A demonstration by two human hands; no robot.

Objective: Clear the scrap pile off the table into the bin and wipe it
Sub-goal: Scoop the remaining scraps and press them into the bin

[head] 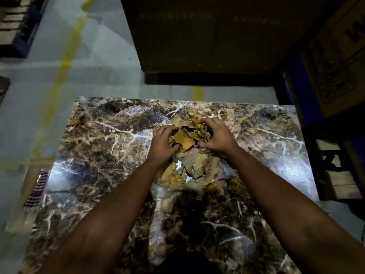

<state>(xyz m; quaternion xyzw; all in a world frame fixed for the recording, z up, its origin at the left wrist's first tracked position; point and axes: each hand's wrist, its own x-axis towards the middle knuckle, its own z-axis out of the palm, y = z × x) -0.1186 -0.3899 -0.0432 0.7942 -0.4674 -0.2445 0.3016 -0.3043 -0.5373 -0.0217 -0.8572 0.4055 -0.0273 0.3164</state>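
A pile of brown cardboard and paper scraps (199,167) lies in the middle of the marble-patterned table (94,147). My left hand (163,143) curls round the far left part of the pile, fingers bent over a tan cardboard piece (184,139). My right hand (214,135) cups the far right part, fingertips dug into crumpled scraps. The two hands face each other with scraps bunched between them. More scraps and yellowish crumbs lie nearer me, between my forearms. No bin shows in view.
A striped cloth (38,189) hangs off the table's left edge. A large dark cardboard box (207,34) stands beyond the far edge. Boxes and a dark rack (335,171) crowd the right side. Grey floor with a yellow line (63,64) lies to the left.
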